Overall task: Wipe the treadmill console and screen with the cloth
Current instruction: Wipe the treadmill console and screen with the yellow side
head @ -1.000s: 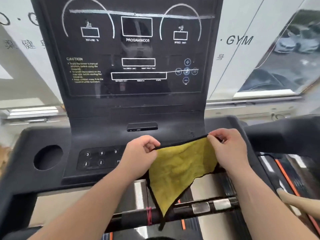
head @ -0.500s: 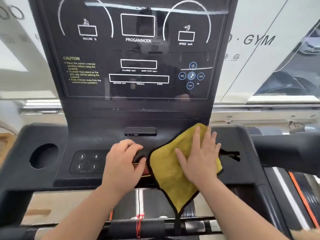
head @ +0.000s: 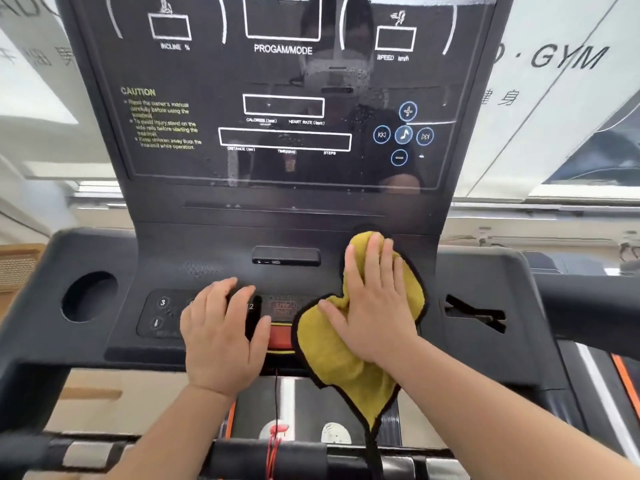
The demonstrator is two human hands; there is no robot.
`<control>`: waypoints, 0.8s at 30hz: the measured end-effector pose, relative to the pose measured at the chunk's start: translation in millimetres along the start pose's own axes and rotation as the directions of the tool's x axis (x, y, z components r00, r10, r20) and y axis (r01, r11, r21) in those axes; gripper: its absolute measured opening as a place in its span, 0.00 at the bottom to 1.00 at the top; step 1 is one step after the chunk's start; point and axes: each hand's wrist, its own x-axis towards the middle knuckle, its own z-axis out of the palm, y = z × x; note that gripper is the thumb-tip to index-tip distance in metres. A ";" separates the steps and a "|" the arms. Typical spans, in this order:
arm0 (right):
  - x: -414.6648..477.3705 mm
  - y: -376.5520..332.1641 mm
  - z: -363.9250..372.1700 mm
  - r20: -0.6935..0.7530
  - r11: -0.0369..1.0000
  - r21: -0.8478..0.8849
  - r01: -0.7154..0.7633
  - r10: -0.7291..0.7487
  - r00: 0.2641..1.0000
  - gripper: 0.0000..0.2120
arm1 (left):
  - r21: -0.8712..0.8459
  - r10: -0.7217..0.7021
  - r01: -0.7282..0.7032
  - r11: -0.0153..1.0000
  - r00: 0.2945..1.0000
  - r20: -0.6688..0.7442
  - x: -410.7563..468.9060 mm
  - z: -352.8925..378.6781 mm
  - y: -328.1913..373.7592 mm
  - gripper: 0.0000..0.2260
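Cloth (head: 341,348) moved up console (head: 194,251) | R hand (head: 375,308) flat on it | L hand (head: 221,336) flat

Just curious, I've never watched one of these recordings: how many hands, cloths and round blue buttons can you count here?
Hands: 2 (left hand, right hand)
Yellow cloth: 1
Round blue buttons: 5
Total: 8

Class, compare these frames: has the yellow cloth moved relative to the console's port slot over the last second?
Yes. The yellow cloth went from hanging below the port slot to lying flat beside it, up and rightward, under the right hand.
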 end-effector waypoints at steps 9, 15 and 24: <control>-43.6 82.1 0.6 0.064 0.993 -0.048 0.104 -0.101 0.993 0.40 | -0.007 -0.035 0.035 0.999 0.999 -0.009 -3.1 4.7 -1.9 0.22; -5.7 35.7 -8.6 0.026 0.996 -0.041 -0.077 0.079 0.997 0.52 | 0.005 -0.043 0.043 0.999 0.999 0.022 -2.6 2.7 -1.6 0.22; -44.1 27.4 4.8 0.109 0.923 -0.044 0.382 -0.375 0.921 0.46 | -0.008 -0.052 0.052 0.999 0.998 0.029 -2.6 0.5 0.8 0.23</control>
